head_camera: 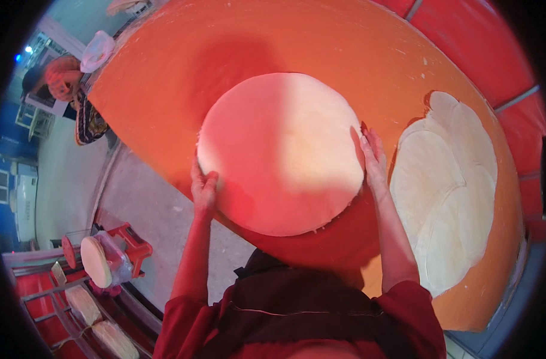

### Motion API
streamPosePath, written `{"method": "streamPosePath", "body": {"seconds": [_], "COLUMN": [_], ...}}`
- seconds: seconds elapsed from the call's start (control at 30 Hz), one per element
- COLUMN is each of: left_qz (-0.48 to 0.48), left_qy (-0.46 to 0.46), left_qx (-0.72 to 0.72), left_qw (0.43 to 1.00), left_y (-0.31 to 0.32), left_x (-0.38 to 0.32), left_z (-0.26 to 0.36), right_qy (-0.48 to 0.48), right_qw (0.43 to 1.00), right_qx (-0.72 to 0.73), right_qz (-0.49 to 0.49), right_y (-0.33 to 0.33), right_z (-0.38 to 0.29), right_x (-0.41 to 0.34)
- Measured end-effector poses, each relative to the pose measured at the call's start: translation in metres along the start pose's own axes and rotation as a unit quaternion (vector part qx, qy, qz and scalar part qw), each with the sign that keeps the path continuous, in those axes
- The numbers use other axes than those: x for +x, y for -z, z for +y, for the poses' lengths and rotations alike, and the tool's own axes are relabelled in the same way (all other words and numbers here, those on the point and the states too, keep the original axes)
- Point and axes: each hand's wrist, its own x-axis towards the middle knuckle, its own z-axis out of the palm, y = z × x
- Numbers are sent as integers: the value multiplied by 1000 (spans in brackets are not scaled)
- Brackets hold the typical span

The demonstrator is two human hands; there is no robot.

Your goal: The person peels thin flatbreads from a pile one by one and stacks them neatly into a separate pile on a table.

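Note:
A large, pale round of flat dough or flatbread [273, 157] is between my two hands, in front of my body and over the orange tabletop. My left hand [204, 190] grips its lower left edge, with the thumb on the upper face. Along the right edge lies my right hand [374, 157], fingers pointing away from me and the palm towards the rim. To the right of that hand, several overlapping thin dough sheets [448, 193] lie spread on the table. A shadow covers part of the round's face; its underside is hidden.
The orange table [336, 36] has a front edge running diagonally before me. At lower left, another pale round [95, 262] rests by a red plastic stool [131, 244], near a rack [53, 309] with wrapped packs [113, 339]. A person [64, 83] is beyond the table's left corner.

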Motion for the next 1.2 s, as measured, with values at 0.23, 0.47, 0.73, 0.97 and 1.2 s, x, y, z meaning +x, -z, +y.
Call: {"method": "streamPosePath", "body": {"seconds": [0.23,0.47,0.73,0.97,1.2], "left_qz": [-25,9,38,68,79], "left_qy": [39,15,17,54,47], "left_qx": [-38,-22,6,-218,-216], "left_qw": [998,1000,999,972,972], "left_y": [0,-2,-9,7,2], "left_x": [0,2,3,-5,4], "left_z": [10,10,14,12,-9], "right_qy": [40,65,45,259,332], "right_qw": [994,994,994,894,745], "right_qx": [82,-77,-96,-338,-444], "right_qz": [-67,-30,17,-139,-370], "right_y": [-14,-14,-15,-57,-129], "right_z": [4,20,6,-63,-34], "right_x": [-7,-6,-5,-67,-142]}}
